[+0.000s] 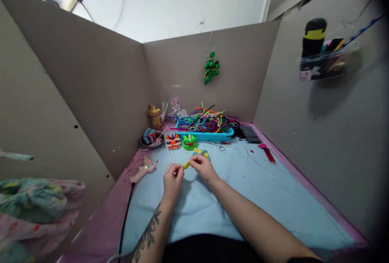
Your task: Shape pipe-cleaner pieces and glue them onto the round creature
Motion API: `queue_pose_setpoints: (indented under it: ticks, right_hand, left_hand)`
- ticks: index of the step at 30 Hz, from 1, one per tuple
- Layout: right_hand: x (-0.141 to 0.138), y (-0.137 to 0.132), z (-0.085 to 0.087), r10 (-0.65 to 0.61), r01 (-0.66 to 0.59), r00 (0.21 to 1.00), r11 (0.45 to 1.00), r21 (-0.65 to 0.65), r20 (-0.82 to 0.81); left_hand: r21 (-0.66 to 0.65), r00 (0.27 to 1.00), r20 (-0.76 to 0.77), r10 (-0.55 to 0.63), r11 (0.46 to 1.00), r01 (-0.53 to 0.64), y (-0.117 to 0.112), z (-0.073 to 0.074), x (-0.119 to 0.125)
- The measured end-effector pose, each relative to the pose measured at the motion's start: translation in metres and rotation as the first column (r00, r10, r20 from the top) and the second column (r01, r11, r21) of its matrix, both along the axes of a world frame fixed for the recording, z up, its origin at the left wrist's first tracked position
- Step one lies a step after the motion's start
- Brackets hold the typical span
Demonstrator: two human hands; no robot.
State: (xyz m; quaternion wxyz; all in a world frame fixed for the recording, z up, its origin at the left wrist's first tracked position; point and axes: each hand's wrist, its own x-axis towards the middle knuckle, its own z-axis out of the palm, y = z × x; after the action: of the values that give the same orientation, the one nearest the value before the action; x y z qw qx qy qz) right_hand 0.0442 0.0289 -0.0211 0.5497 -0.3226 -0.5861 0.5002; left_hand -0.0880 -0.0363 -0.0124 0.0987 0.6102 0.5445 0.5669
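A short yellow strip, probably pipe cleaner [186,165], stretches between my two hands above the blue cloth. My left hand [173,176] pinches its left end, and my right hand [203,167] grips the other end with thumb and fingertips. Just behind my right hand lies a blue and yellow fuzzy piece [204,153], partly covered by the fingers. Farther back sit a green fuzzy animal head [190,142] and an orange and white one [173,142], side by side.
A blue tray [209,136] of tangled pipe cleaners stands at the back. Left lie a pink glue gun [144,171] with a black cord and a dark bowl [152,144]. Scissors [218,146] and a red-filled tube [269,154] lie right. Grey panels [188,68] enclose the table.
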Motion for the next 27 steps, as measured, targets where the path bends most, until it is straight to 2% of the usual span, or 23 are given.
queue_pose_setpoints:
  ticks: [8, 13, 27]
  right_hand:
    - [-0.0002, -0.0011, 0.0012, -0.004, 0.004, 1.000, 1.000, 0.003, -0.001]
    - [0.0001, 0.0001, -0.0007, -0.014, 0.012, 0.999, 0.998, 0.067, 0.030]
    - [0.0047, -0.0031, 0.0087, -0.055, 0.026, 0.991, 0.975, 0.220, 0.125]
  left_hand:
    - [0.023, 1.000, 0.004, -0.003, 1.000, 0.003, -0.0003, -0.0018, -0.0008]
    - [0.046, 1.000, 0.006, 0.003, 0.999, -0.003, -0.0017, -0.0020, -0.0002]
    - [0.044, 0.999, -0.032, -0.007, 0.999, 0.008, -0.0018, -0.0027, 0.0000]
